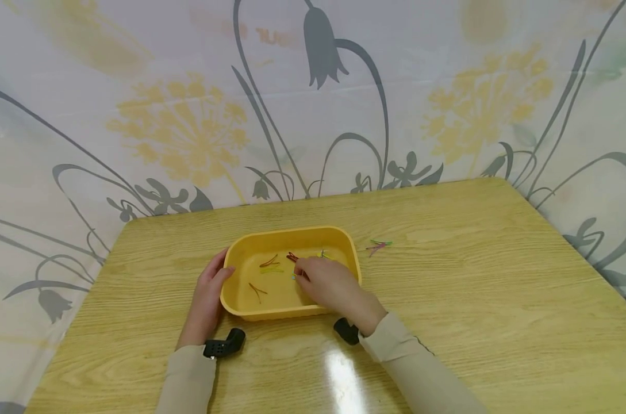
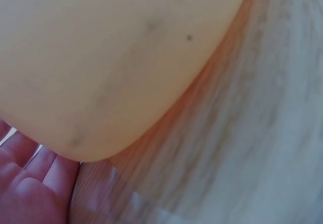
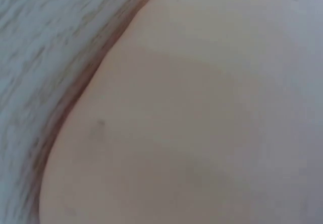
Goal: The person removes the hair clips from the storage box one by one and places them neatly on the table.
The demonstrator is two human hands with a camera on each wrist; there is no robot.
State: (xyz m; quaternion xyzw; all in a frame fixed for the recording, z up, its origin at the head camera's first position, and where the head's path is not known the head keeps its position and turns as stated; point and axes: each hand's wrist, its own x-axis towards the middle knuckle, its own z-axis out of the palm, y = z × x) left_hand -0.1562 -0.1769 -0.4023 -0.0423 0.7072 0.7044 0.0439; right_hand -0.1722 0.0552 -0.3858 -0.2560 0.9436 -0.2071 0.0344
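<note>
A yellow plastic basin [image 1: 284, 314] stands on the wooden table. My left hand [image 1: 207, 293] grips its left end, thumb over the rim and fingers along the outer wall. My right hand [image 1: 329, 283] reaches inside over the right half, fingers bent downward; whether they pinch anything is hidden. A small light-blue bit [image 1: 294, 278] shows beside its fingertips. Thin V-shaped coloured pieces, like hairpins, lie on the basin floor: an orange-brown piece [image 1: 257, 291], a brown piece [image 1: 269, 262], a yellow piece [image 1: 272, 269] and a dark red piece [image 1: 292, 257]. The right wrist view shows only the basin's outer wall [image 3: 151, 133] and table.
Right of the basin, a few green and pink thin pieces [image 1: 379, 246] lie crossed on the wooden table [image 1: 473, 276]. A patterned cloth [image 1: 313, 132] hangs behind the table. Light glares off the tabletop in front of the basin.
</note>
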